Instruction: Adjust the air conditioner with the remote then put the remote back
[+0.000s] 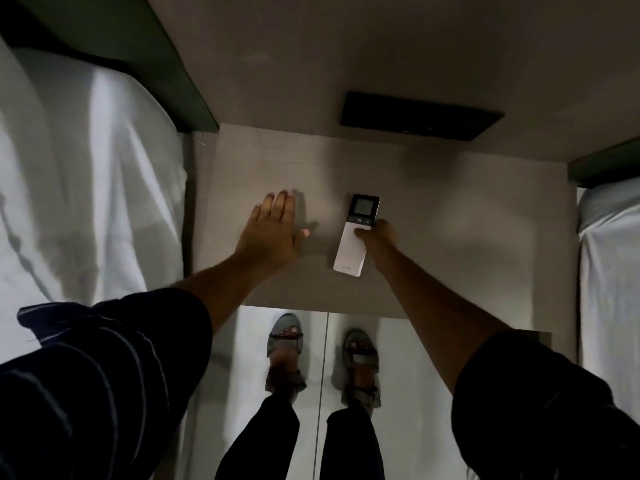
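- White bed (86,188) left of nightstand (450,237).
- Left hand (273,226) flat, fingers spread, holding nothing, on nightstand top.
- Right hand (375,233) gripping remote (356,233), right of left hand, at nightstand middle.

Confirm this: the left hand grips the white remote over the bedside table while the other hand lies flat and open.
Wrong hand. The head view shows the right hand gripping the white remote over the bedside table; the left hand lies flat and open.
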